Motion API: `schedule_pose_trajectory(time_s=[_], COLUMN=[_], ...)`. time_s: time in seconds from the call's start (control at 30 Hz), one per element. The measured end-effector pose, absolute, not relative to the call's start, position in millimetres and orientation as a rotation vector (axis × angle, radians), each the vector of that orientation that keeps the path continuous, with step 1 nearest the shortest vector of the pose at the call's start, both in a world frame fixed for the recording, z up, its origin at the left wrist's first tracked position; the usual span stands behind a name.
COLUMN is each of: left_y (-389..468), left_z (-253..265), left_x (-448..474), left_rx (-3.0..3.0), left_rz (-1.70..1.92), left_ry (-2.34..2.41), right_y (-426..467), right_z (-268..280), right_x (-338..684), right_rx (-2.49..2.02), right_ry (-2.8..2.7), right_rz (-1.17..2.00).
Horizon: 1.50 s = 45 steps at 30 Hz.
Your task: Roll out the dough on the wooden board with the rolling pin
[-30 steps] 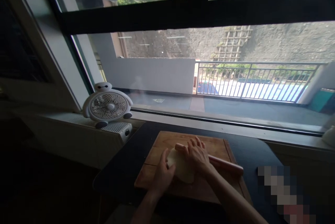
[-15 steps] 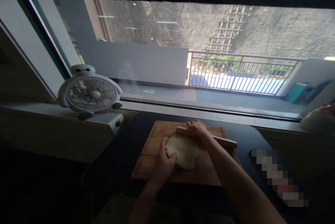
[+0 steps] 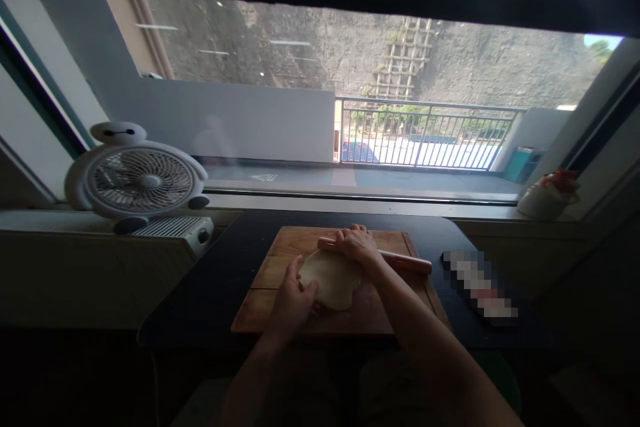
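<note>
A flat, pale sheet of dough (image 3: 331,279) lies on a wooden cutting board (image 3: 265,270), its outline uneven at the lower right. My left hand (image 3: 295,292) grips the dough's left edge, thumb on top and fingers curled around the rim. Across the far edge of the dough runs a wooden rolling pin (image 3: 407,262), slanting down to the right. My right hand (image 3: 357,242) is closed over the pin near its left end, and my forearm covers part of the board's right side.
The board rests on a dark table (image 3: 210,294). A blurred-out flat object (image 3: 477,286) lies to its right. A white fan (image 3: 145,180) stands on a heater (image 3: 193,230) at the left. Behind the table is a window with a sill bearing a white pot (image 3: 545,197).
The view has turned to the right, so everything sits farther left. Both hands keep their holds on the dough and the rolling pin.
</note>
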<state>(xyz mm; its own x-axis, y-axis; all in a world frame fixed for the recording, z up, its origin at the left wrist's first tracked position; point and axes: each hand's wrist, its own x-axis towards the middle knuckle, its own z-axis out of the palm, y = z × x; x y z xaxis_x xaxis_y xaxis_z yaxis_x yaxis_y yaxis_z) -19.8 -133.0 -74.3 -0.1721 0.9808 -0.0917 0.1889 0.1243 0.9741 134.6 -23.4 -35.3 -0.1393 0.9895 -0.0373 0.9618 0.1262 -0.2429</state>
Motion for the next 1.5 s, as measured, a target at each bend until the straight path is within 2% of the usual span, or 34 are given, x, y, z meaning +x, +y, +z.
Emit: schedule_pose_trajectory(time_s=[0.2, 0.33, 0.57, 0.73, 0.97, 1.33, 1.5], left_y=[-132.5, -132.3, -131.7, -132.4, -88.3, -121.3, -122.7], left_z=[-71.2, -71.2, -68.7, -76.7, -58.8, -76.5, -74.3], left_x=[-21.2, -18.7, -16.1, -18.9, -37.8, -19.8, -18.3], left_rx=[1.222, 1.218, 1.119, 1.205, 1.307, 1.286, 1.283], left_rz=[1.152, 1.156, 1.123, 1.169, 1.162, 1.453, 1.442], left_ry=[1.544, 1.634, 1.672, 1.656, 1.807, 1.821, 1.86], right_y=[-62.0, -68.0, -46.8, -88.2, -38.3, -78.4, -68.9], right_z=[-47.5, -51.9, -38.1, -60.7, -48.9, -49.9, -39.5], right_x=[130.9, 136.8, 140.8, 138.3, 134.5, 139.0, 121.1], right_rx=[-1.746, -1.592, -1.771, -1.431, -1.806, -1.674, -1.699], right_ry=[-2.216, -2.251, -2.235, -2.28, -1.975, -2.133, -2.078], right_rz=[0.152, 0.234, 0.318, 0.11, -0.021, -0.017, 0.076])
